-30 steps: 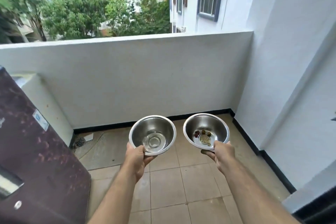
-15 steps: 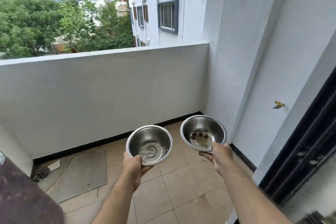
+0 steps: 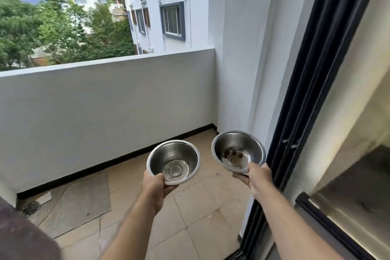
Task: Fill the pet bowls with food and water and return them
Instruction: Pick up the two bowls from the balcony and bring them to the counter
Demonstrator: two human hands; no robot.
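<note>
Here, a person carries two steel pet bowls off a balcony, one in each hand.

At 7 o'clock of centre the left hand (image 3: 155,183) pinches the near rim of the left bowl (image 3: 174,162), seemingly bare; at 4 o'clock the right hand (image 3: 257,177) pinches the right bowl (image 3: 239,152), which holds a few kibble scraps (image 3: 229,151). Judged best: level both rims, keep them apart, and clear the dark door frame (image 3: 304,99) at 3 o'clock before filling.

water bowl (image 3: 173,161) left, food bowl (image 3: 238,151) right, apart
</note>
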